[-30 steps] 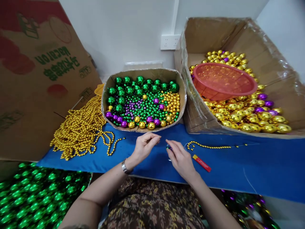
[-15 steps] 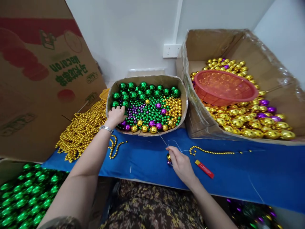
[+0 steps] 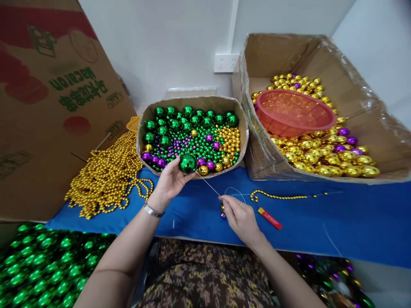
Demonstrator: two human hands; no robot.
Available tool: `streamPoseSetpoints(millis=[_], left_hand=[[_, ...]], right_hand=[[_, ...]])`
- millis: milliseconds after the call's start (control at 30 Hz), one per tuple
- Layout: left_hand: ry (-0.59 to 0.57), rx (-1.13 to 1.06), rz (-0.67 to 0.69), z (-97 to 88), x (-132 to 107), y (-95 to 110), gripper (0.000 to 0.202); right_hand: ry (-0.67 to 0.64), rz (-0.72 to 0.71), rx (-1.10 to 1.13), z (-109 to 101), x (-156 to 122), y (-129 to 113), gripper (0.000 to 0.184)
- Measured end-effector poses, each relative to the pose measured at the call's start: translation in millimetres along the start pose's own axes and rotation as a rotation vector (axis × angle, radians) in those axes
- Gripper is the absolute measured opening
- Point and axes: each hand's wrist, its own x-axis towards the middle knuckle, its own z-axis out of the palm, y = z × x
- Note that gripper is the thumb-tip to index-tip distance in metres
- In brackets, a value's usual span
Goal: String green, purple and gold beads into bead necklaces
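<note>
My left hand [image 3: 171, 183] holds a large shiny green bead [image 3: 187, 164] between thumb and fingers, over the front rim of the bead box [image 3: 141, 150]. My right hand [image 3: 239, 218] is pinched on a long thin needle [image 3: 208, 185]; its tip reaches the green bead's right side. I cannot tell whether the tip is inside the bead. Thread [image 3: 236, 189] loops behind the right hand, and a few small gold and purple beads [image 3: 222, 212] hang beside its fingers. Green, purple and gold beads of several sizes lie in the box.
Left of the box lies a heap of gold bead strands [image 3: 102, 179]. A large carton [image 3: 253, 141] at right holds gold and purple beads and a red basket [image 3: 295, 113]. On the blue cloth [image 3: 305, 222] are a short gold strand [image 3: 279, 196] and a red-yellow stick [image 3: 269, 218].
My left hand has come out of the box's left side, moving right and toward me with a large green bead. The needle tip now meets that bead. My right hand stays nearly in place.
</note>
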Motion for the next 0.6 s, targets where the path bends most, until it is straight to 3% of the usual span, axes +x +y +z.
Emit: streamPoseSetpoints(millis=[167, 400, 600], left_hand=[[-0.016, -0.025, 0.002, 1.3, -4, -4, 0.024], [-0.223, 0.36, 0.215, 4.3, -20, -25, 0.047], [-0.264, 0.253, 0.097, 4.6, -23, -34, 0.049]], right_hand=[[-0.003, -0.014, -0.017, 0, -2, 1, 0.023], [-0.014, 0.013, -0.056, 4, 1, 4, 0.023], [-0.046, 0.087, 0.094, 2, -1, 5, 0.021]])
